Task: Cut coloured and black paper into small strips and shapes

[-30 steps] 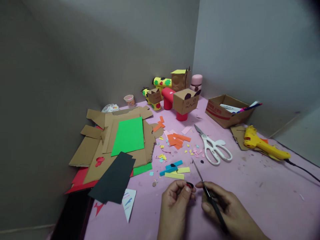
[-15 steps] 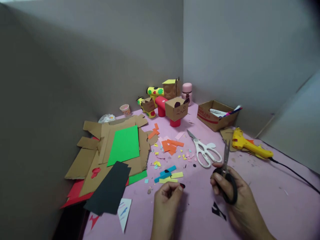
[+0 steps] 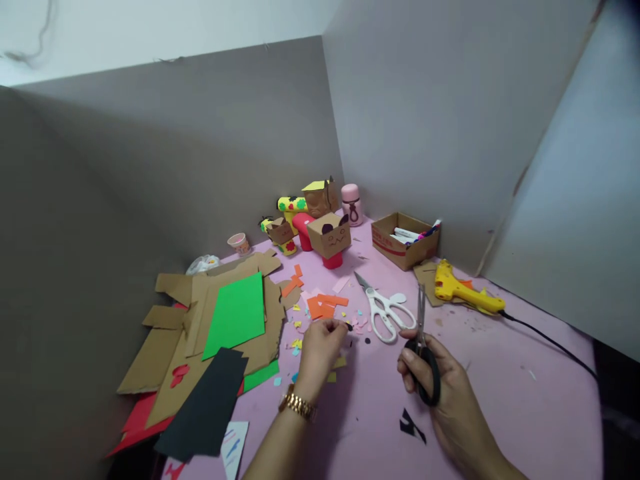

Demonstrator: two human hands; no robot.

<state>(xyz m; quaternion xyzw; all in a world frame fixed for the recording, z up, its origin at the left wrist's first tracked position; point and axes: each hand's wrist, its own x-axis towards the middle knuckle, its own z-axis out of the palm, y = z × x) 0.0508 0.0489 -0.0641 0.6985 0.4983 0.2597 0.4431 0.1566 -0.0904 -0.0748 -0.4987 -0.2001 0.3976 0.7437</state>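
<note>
Between the thumb and fingertips of my left hand (image 3: 323, 343) is a small black paper piece (image 3: 349, 327), held above the table just short of the paper scraps. My right hand (image 3: 437, 373) is wrapped round black-handled scissors (image 3: 423, 357), their blades upright and nearly together. White-handled scissors (image 3: 385, 313) lie on the table between and beyond my hands. A black paper offcut (image 3: 413, 427) rests below my right hand. Farther back stands a cardboard-headed animal figure (image 3: 329, 237) with a red body and dark ears. Blue and yellow strips are mostly hidden under my left hand.
Cardboard sheets with green paper (image 3: 235, 313) and black paper (image 3: 205, 407) cover the left side. A yellow glue gun (image 3: 465, 290) with a cord lies right, near a box of markers (image 3: 405, 243). More figures (image 3: 283, 230) and a pink bottle (image 3: 351, 205) stand by the grey walls.
My left hand has reached forward with the black paper piece, showing a gold watch on the wrist. The view has tilted up, so the table sits lower; the right hand keeps its scissors.
</note>
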